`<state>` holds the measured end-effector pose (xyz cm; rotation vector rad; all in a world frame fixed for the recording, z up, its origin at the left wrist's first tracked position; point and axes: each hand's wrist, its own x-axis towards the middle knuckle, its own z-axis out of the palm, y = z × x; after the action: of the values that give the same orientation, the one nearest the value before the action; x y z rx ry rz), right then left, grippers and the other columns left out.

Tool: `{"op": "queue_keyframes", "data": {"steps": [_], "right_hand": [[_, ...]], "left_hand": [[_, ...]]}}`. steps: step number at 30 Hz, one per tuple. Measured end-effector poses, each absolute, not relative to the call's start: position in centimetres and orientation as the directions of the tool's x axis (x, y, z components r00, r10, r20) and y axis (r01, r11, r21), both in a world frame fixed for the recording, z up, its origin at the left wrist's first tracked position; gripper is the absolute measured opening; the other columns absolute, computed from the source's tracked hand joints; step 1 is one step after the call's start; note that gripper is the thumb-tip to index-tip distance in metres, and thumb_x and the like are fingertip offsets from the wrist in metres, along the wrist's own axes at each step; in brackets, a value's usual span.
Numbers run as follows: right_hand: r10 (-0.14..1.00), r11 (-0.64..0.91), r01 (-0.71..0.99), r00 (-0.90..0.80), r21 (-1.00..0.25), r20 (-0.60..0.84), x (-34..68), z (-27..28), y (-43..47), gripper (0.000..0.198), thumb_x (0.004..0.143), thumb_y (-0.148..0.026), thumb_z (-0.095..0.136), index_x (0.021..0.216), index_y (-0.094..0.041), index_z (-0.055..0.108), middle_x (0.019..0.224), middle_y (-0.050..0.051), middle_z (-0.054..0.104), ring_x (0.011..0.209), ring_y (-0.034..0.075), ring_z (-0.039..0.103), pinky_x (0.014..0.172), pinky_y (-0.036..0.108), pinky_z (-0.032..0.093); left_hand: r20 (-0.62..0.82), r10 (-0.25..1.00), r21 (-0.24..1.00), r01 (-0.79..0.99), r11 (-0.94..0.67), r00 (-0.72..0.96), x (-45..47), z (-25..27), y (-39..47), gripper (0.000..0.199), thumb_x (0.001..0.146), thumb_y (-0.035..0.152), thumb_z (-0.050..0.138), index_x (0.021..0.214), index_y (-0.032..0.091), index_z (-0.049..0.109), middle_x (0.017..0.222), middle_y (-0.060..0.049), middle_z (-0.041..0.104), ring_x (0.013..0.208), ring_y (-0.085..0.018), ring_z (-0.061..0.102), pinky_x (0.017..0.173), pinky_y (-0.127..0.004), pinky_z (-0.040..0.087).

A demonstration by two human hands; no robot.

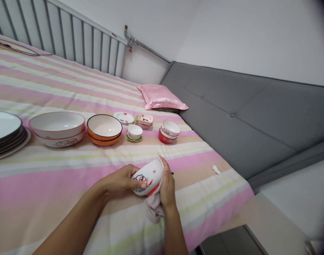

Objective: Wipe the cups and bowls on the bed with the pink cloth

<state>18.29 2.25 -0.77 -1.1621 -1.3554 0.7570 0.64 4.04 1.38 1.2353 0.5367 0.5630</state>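
Note:
A white bowl (148, 173) with a printed figure and red marks is tilted on its side above the striped bedsheet (109, 219). My left hand (126, 180) grips it from the left, the thumb lying across its outer wall. On the right side, my right hand (167, 184) presses a pale cloth (154, 209) against the bowl, and the cloth's loose end hangs below. The bowl's inside is turned away from view. Beyond my hands stands a stack of small bowls (170, 127), white above and red at the bottom.
Orange bowls (105, 141), large white bowls (57, 124) and stacked plates (8, 131) line the left. Small dishes (134, 131) and a flowered plate (124, 117) stand farther back. A pink pillow (162, 95) lies by the grey headboard (231, 106); a small white scrap (215, 170) lies right.

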Motion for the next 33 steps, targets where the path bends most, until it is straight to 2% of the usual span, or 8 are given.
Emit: {"op": "queue_keyframes", "data": {"steps": [33], "right_hand": [[0.939,0.283,0.203,0.140,-0.937,0.314,18.25,-0.66,2.28,0.049,0.096,-0.044,0.026,0.138,-0.024,0.043,0.141,0.003,0.048,0.130,0.017,0.042,0.110,0.034,0.030]], "left_hand": [[-0.077,0.654,0.962,-0.117,0.248,0.753,0.59,1.41,3.93,0.029,0.073,0.032,0.072,0.087,0.007,0.070,0.085,-0.012,0.072,0.077,-0.021,0.064,0.074,-0.031,0.048]]}}
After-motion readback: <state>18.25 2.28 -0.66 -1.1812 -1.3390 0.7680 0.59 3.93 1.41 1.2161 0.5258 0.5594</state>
